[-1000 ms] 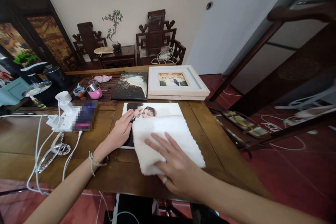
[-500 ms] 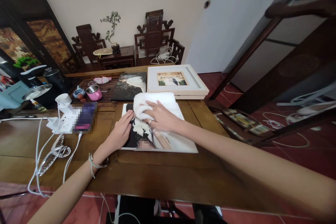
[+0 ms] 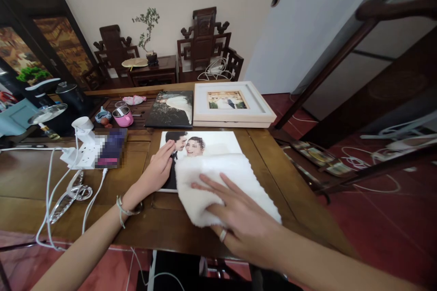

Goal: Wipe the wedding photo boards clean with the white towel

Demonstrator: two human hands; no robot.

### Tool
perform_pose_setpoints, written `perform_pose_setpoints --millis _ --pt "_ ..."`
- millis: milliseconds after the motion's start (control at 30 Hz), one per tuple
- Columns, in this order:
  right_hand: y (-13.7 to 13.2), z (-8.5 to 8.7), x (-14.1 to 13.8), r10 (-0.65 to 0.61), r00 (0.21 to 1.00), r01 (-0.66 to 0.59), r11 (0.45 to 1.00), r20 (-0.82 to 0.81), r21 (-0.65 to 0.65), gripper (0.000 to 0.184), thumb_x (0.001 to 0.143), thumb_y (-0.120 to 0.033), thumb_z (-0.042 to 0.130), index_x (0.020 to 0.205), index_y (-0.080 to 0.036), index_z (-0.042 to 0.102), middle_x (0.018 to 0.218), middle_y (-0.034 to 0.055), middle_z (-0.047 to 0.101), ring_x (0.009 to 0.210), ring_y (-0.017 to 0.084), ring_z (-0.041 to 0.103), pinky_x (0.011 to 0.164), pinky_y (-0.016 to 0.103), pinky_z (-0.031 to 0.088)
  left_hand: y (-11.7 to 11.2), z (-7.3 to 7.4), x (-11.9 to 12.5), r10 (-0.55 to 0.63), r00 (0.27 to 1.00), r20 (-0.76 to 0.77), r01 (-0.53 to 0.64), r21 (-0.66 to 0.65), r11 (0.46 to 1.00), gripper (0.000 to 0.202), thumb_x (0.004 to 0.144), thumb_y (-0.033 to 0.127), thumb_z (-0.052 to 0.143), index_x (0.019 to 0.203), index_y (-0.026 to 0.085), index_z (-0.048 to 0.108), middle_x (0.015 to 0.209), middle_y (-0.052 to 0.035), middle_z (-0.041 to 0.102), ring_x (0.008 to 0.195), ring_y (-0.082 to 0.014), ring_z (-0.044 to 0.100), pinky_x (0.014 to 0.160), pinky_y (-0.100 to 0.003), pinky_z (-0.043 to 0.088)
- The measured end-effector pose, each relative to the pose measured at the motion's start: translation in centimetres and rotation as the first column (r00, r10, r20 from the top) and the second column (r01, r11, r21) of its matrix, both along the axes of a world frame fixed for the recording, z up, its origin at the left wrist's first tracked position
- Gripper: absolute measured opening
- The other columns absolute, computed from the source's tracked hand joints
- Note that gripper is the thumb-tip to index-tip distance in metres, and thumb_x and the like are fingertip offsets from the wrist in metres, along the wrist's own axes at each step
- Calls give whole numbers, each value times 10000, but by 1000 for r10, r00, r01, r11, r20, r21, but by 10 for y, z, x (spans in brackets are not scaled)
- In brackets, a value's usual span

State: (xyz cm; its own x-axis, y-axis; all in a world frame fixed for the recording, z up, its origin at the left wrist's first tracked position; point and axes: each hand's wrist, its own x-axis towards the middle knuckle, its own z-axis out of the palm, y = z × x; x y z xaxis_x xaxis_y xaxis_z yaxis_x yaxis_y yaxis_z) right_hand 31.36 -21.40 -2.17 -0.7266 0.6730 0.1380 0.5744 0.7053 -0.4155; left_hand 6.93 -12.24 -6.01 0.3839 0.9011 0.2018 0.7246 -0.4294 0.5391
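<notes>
A photo panel (image 3: 223,140) of two people lies flat on the wooden table in front of me. My left hand (image 3: 158,167) rests on its left edge, fingers stretched out and holding nothing. A fluffy white cloth (image 3: 210,167) covers the lower right part of the panel and hangs past its near edge. My right hand (image 3: 241,220) grips the cloth from above, with some fingers spread over it and the thumb pressed into a fold. Beneath the cloth, the panel's near right corner is hidden.
Behind the panel lie a dark photo board (image 3: 171,111) and a pale framed picture (image 3: 235,118). To the left are a power strip (image 3: 85,157) with cables, a clear hair claw (image 3: 70,200), a pink cup (image 3: 123,117) and a black kettle (image 3: 68,95).
My right hand has pulled the cloth from the panel's upper middle toward me, uncovering the pictured faces. My left hand stays at the left edge.
</notes>
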Motion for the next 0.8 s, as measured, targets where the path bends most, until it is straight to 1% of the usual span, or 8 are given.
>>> perform_pose_setpoints --millis 133,267,333,433,500,600,700,800 --pt "41 0 7 -151 986 147 988 70 56 305 799 -124 474 1039 -186 651 1439 122 444 1397 318 236 1098 632 198 0 -2 0 -2 1000 11 2 9 1000 477 950 221 294 1417 162 371 1523 -116 315 1418 -229 261 1151 -481 224" --pt "66 6 -8 -224 966 215 973 125 87 338 826 -130 454 1113 -137 633 1438 163 434 1395 359 216 1066 672 197 0 2 2 7 997 76 -7 2 1000 463 945 233 323 1393 168 420 1503 -104 361 1405 -227 294 1159 -467 215" --pt "65 10 -20 -160 978 154 987 131 54 350 793 -119 486 1103 -151 647 1457 149 410 1399 371 196 1067 683 161 -1 8 3 4 986 164 -5 4 1000 441 951 259 331 1360 170 469 1474 -97 412 1383 -215 341 1160 -441 228" --pt "56 13 -32 23 994 -22 1000 105 -7 343 763 -135 520 1069 -174 670 1469 127 398 1406 361 177 1081 675 102 -2 17 5 30 948 318 -39 21 999 432 962 311 336 1308 139 528 1427 -107 476 1343 -207 407 1154 -408 256" --pt "49 13 -32 168 984 -167 986 57 -17 358 766 -160 521 1094 -189 663 1461 107 416 1407 338 192 1090 663 77 -3 20 6 50 929 367 -64 26 998 445 963 339 336 1289 121 546 1414 -113 491 1335 -213 420 1149 -405 270" --pt "39 15 -19 332 943 -332 943 -27 -23 441 759 -153 511 1183 -212 616 1439 66 456 1405 286 226 1114 625 72 -5 20 7 60 935 349 -75 30 997 476 973 350 296 1300 102 536 1402 -118 503 1333 -208 424 1143 -406 283" --pt "36 18 3 352 932 -358 931 -79 -70 434 758 -127 498 1168 -197 620 1356 69 549 1380 248 300 1142 558 126 -5 17 8 59 966 251 -71 37 997 495 983 343 255 1326 94 511 1408 -123 494 1331 -198 430 1141 -405 293" --pt "43 17 22 213 972 -221 972 -97 -81 279 774 -142 505 992 -183 674 1347 109 552 1341 274 372 1129 533 219 -5 14 9 25 992 125 -32 52 998 476 975 331 305 1320 83 519 1416 -133 480 1353 -211 400 1148 -414 282"
